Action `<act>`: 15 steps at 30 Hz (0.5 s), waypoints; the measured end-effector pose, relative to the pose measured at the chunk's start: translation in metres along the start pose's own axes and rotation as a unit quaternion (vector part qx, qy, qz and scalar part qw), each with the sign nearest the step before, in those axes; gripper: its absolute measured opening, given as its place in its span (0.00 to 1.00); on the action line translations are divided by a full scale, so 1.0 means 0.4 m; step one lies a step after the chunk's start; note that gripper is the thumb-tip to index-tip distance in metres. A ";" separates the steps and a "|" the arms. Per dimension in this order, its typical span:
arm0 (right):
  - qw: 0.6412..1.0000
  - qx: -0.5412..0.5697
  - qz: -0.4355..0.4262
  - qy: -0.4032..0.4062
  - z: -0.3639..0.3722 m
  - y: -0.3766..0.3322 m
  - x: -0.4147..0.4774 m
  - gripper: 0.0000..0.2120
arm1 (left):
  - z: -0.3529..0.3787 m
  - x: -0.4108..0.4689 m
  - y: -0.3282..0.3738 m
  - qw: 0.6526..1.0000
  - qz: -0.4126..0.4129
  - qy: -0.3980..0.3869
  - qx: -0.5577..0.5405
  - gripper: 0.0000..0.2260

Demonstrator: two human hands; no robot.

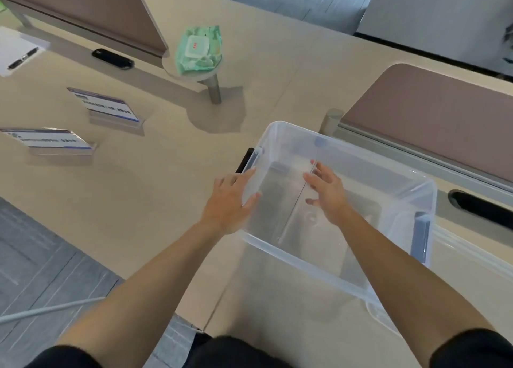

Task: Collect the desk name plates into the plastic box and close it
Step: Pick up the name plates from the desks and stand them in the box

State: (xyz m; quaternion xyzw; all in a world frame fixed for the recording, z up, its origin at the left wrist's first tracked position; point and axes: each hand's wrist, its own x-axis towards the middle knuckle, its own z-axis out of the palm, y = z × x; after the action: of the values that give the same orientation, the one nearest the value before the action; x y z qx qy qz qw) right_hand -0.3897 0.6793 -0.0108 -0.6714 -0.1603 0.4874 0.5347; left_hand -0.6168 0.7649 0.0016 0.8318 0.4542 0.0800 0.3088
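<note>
resting on the box (361, 152) rim, the left hand (230, 201) shows straight fingers; the right hand (327, 193) hangs inside, fingers spread. two name plates (107, 105) (50, 140) sit well left on the tabletop (155, 187), long edges crosswise, nearer the left hand.

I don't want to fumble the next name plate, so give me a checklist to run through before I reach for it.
1. Plastic box open on top: ok.
2. Left hand resting on the box's left rim: ok.
3. Right hand empty: cannot tell; it lies spread inside the box beside a thin clear edge.
4. Near name plate standing free on the desk: ok.
5. Far name plate likewise: ok.
6. Lid at hand: cannot tell.
</note>
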 end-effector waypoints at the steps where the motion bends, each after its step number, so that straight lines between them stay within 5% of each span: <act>1: 1.000 0.000 0.004 0.002 0.009 0.010 0.011 0.21 | 0.000 0.002 -0.002 1.000 0.001 -0.002 -0.005 0.25; 6: 0.999 -0.014 0.004 0.028 0.024 0.046 0.053 0.23 | 0.003 0.009 -0.011 1.000 0.013 0.007 -0.012 0.25; 10: 0.979 -0.193 -0.051 0.032 -0.008 0.033 0.042 0.30 | 0.000 0.011 -0.011 1.000 0.016 0.008 -0.017 0.25; 15: 0.893 -0.415 -0.109 -0.133 -0.044 0.034 -0.038 0.54 | -0.003 0.010 -0.009 0.999 0.027 0.021 -0.026 0.24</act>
State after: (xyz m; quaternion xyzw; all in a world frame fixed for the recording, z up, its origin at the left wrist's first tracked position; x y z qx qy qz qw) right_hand -0.3867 0.6531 -0.0161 -0.7395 -0.4899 0.4001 0.2303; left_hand -0.6176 0.7703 -0.0001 0.8338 0.4355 0.1179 0.3181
